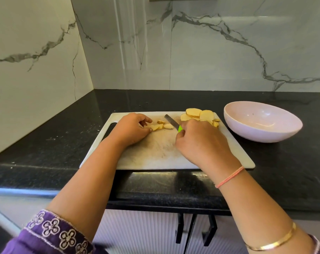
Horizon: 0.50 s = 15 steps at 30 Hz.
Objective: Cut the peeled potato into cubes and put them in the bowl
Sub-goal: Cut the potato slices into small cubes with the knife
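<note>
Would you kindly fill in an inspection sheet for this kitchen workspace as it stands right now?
Surface: black speckled stone countertop carrying a white plastic cutting board, stained in its middle.
Job's things: round potato slices piled at the board's far right; cut potato strips near the board's middle; green-handled steel knife; pale pink ceramic bowl right of the board, no potato in it.
Clutter: nothing seen.
Hands: left hand pinches the strips; right hand grips the knife.
Cables: nothing seen.
Surroundings: grey-veined white marble wall; ribbed white cabinet doors below the countertop.
</note>
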Tool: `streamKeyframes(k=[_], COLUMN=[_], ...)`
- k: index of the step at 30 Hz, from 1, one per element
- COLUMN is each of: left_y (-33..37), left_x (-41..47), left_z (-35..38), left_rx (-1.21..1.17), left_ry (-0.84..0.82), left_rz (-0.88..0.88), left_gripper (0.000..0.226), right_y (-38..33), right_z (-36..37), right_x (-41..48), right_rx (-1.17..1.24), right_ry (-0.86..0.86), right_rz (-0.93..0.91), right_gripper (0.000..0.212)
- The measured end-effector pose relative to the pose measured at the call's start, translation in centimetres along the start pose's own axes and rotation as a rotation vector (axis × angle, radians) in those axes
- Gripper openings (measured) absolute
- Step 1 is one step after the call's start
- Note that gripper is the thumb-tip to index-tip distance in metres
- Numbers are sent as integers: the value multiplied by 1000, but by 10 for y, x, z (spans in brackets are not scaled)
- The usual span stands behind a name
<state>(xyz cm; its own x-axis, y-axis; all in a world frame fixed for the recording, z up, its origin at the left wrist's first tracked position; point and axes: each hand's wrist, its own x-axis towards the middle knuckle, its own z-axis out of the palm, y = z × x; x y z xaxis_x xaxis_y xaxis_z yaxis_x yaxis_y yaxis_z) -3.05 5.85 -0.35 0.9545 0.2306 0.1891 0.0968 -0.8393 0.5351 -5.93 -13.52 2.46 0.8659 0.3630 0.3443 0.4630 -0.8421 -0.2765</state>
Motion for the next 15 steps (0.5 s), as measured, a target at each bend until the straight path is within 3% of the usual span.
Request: streamKeyframes(k=[8, 15], left_y=[-5, -5], left_x=[1, 0], left_z=[2, 1], left_rx=[0, -30], left_ry=[-4, -22], left_rz=[-3, 2], left_gripper=[26, 33], right_y=[-7, -2], right_z=[8, 11], right_x=[0, 1], right_rx=[-14, 70], right_ry=[-59, 16], right_rz=[37, 3], right_gripper=[23, 30])
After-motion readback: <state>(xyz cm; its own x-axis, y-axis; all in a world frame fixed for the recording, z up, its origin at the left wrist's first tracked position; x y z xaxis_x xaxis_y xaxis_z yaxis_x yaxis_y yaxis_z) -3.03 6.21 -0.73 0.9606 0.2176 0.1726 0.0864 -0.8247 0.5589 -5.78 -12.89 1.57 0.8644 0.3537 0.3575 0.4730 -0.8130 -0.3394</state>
